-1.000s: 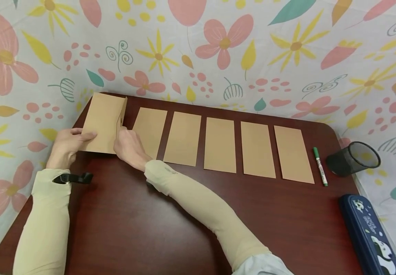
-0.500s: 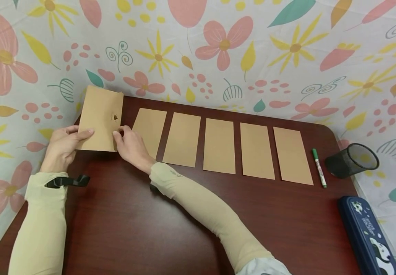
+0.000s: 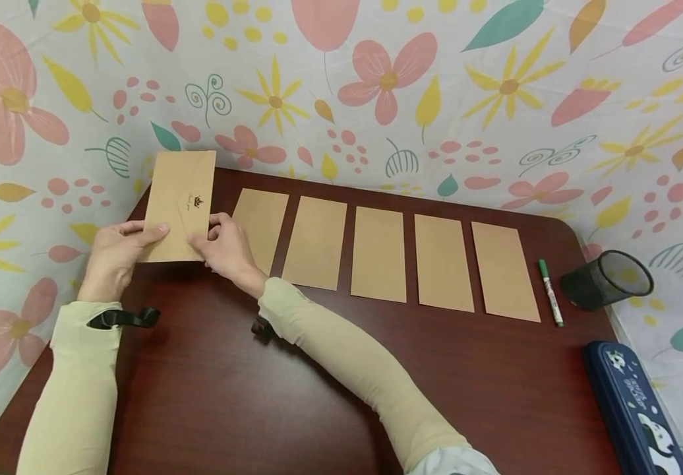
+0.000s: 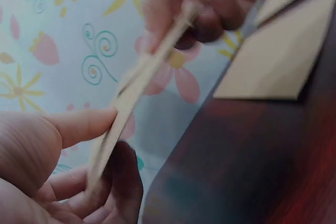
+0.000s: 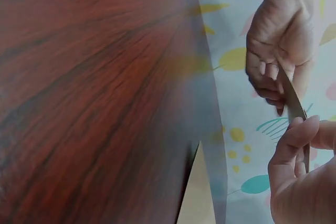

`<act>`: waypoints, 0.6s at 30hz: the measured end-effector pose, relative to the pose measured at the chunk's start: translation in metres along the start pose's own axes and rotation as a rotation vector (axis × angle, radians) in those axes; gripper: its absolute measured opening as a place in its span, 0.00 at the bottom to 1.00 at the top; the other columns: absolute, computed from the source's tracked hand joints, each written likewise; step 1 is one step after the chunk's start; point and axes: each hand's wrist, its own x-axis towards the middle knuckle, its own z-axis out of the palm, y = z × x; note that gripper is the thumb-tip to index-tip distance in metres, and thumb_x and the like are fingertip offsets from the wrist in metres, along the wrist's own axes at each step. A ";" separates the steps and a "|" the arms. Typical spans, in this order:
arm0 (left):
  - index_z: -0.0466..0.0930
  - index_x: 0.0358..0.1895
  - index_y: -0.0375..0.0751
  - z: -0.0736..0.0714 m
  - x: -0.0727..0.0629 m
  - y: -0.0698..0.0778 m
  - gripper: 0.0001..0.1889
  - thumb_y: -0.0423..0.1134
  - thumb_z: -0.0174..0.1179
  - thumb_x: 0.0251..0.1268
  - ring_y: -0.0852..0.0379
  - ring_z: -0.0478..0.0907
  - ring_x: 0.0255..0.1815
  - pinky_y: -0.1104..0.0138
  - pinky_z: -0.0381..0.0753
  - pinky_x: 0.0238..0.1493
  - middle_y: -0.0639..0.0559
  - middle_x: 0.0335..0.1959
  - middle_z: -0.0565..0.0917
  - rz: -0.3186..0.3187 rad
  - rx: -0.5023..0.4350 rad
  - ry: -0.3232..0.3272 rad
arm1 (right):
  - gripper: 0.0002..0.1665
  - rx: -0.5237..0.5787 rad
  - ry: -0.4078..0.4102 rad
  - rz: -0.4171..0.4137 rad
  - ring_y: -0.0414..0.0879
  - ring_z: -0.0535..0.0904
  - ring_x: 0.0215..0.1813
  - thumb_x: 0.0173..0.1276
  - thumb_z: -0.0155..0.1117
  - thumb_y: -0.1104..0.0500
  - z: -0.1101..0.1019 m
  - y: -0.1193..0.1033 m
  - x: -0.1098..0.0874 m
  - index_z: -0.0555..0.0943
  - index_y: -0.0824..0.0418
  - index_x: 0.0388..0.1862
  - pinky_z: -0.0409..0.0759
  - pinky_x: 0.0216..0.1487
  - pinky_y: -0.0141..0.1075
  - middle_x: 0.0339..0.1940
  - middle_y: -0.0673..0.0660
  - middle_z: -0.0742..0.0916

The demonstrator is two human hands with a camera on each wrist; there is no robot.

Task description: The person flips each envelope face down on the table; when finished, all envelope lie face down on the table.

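A brown kraft envelope (image 3: 184, 181) is held up above the table's far left corner, its printed crown and pointed flap facing the head camera. Its left lower side is pinched by my left hand (image 3: 117, 254), thumb in front and fingers behind. At the lower right edge, my right hand (image 3: 227, 249) pinches the envelope near the flap. Seen edge-on in the left wrist view, the envelope (image 4: 130, 100) is thin, with a narrow gap between its layers. The right wrist view has both hands gripping the envelope (image 5: 290, 90) from opposite sides.
Several flat brown paper rectangles, one of them a rectangle (image 3: 379, 254) mid-row, line the far side of the dark red table (image 3: 258, 402). At the right are a green-capped marker (image 3: 550, 293), a black mesh cup (image 3: 591, 284) and a navy panda pencil case (image 3: 638, 402).
The held envelope has turned so its crown-printed flap side faces the head camera. My right hand has shifted its pinch, its thumb now lying on the front face.
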 end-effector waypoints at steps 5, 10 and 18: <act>0.83 0.63 0.42 0.007 -0.004 0.005 0.27 0.52 0.76 0.67 0.77 0.79 0.30 0.79 0.81 0.33 0.80 0.28 0.80 0.018 0.303 0.102 | 0.20 0.053 0.004 -0.013 0.39 0.80 0.16 0.77 0.70 0.63 -0.001 -0.007 -0.004 0.76 0.60 0.62 0.77 0.18 0.28 0.32 0.50 0.84; 0.84 0.69 0.35 0.018 -0.015 0.013 0.34 0.56 0.74 0.68 0.66 0.80 0.42 0.82 0.71 0.36 0.57 0.40 0.93 0.179 0.585 0.211 | 0.19 0.072 0.010 -0.013 0.40 0.80 0.17 0.78 0.69 0.63 -0.002 -0.012 -0.005 0.74 0.58 0.63 0.76 0.16 0.29 0.33 0.49 0.83; 0.86 0.66 0.33 0.036 -0.031 0.023 0.24 0.47 0.65 0.79 0.31 0.86 0.65 0.86 0.65 0.41 0.29 0.68 0.84 0.461 0.654 0.109 | 0.18 0.142 -0.035 -0.036 0.39 0.83 0.18 0.80 0.66 0.65 -0.002 -0.016 -0.007 0.74 0.58 0.64 0.90 0.27 0.46 0.33 0.51 0.83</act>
